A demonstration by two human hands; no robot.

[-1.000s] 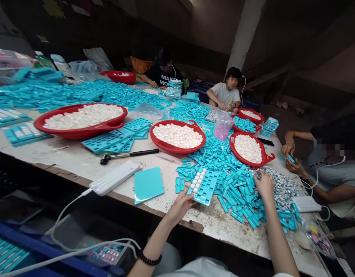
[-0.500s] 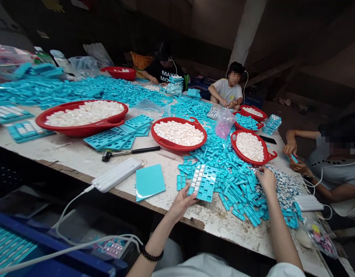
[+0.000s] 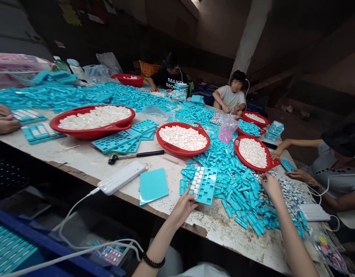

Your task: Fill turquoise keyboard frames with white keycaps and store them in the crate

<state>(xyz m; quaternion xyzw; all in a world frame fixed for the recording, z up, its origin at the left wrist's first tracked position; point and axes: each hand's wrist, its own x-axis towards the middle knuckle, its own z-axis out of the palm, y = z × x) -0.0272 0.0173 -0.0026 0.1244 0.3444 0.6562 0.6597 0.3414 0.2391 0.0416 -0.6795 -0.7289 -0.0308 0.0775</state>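
Turquoise tray: moulded, plastic-looking rectangle; 8 o'clock corner partly covered, underside hidden; whether it touches the tabletop cannot be told.
Mixed small pieces: blue, white and dark, heaped; too small to tell apart, partly behind the right hand.
Co-worker's hand: cut off by the view's edge toward 9 o'clock.
White caps: smooth, blocky, seated along the tray's 9 o'clock side; bare square sockets toward 3 o'clock.
Turquoise strips: narrow, hollowed, jumbled between tray and right hand.
Red basket: shallow, rounded, hook-handled, at the tray's 11 o'clock; filled with white pieces.
Left hand: at the tray's 8 o'clock; thumb above, other fingers mostly hidden beneath, pinching that corner.
Right hand, fingers: bent down at 3 o'clock, well apart from the tray; tips unclear, cannot tell whether they pinch anything.
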